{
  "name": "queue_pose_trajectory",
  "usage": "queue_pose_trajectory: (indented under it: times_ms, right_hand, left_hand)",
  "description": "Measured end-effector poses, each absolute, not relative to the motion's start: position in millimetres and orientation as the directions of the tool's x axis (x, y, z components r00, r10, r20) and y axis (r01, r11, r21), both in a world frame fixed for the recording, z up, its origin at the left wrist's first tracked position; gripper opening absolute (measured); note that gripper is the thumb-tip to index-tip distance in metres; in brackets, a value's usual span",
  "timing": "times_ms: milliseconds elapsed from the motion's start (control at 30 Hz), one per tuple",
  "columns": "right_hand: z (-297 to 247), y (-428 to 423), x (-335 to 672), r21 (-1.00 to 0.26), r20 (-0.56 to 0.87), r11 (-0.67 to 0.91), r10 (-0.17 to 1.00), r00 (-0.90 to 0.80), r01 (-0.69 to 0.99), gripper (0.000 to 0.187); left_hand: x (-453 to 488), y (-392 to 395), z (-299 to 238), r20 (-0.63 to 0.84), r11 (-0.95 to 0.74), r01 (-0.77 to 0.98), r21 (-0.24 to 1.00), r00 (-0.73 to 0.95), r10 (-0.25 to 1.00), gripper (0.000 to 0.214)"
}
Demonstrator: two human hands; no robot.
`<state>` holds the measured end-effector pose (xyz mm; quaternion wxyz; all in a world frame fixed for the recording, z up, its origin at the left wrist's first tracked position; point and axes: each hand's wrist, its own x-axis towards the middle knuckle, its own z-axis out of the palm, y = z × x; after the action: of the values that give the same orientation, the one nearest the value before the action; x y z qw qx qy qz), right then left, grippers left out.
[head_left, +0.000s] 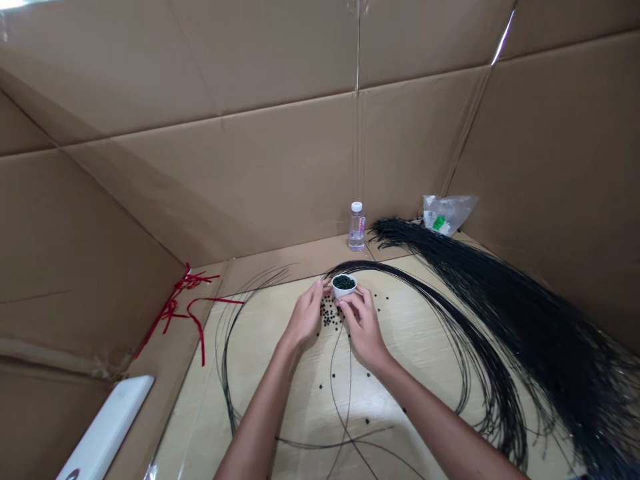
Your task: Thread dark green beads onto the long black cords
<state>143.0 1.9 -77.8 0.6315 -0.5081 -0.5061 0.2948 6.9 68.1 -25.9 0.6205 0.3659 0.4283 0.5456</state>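
White in colour, the small cup (pixel 343 294) stands upright between my hands near the far edge of the tabletop (pixel 415 340), well filled with dark beads (pixel 345 283). My right hand (pixel 364 323) closes thumb and fingers on its near right side; my left hand (pixel 306 312) has its fingertips at the left wall, though I cannot tell whether they pinch anything. With it so full, I judge that a level rim and light, even pressure serve best, since a squeeze or tilt could spill some. Loose beads (pixel 330 315) lie just beside and nearer, so slow movements suit. One thin strand (pixel 351 363) runs nearer me and needs slack, lest it snag
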Motion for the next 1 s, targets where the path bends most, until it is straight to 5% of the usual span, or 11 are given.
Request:
queue_pose_trajectory:
  times_ms: [200,433,667,867,1000]
  right_hand:
    - [-74.1,0.6,142.6,-0.942,0.336,0.312,0.887,0.315,0.125,0.03]
    - [-71.7,-0.3,141.2,-0.927,0.375,0.358,0.884,0.281,0.11,0.031]
    - [-67.5,-0.1,139.5,-0.924,0.383,0.369,0.889,0.251,0.102,0.036]
    - [-66.7,-1.9,140.7,-0.927,0.374,0.352,0.899,0.23,0.132,0.029]
    - [-72.6,-0.5,138.9,-0.946,0.322,0.289,0.894,0.311,0.148,0.031]
  left_hand:
    - [-1.4,65.0,-0.1,-0.007,0.041,-0.169,0.985,0.196,0.981,0.016]
    - [9.0,65.7,12.3,-0.038,0.096,-0.201,0.975,0.271,0.962,0.031]
    - [12.5,75.3,11.5,0.17,-0.2,0.058,0.978,0.332,0.928,0.047]
    - [10.3,83.3,11.6,0.083,-0.1,0.058,0.993,0.245,0.966,0.043]
    - [6.7,109.8,4.3,0.205,-0.22,0.28,0.934,0.084,0.975,0.042]
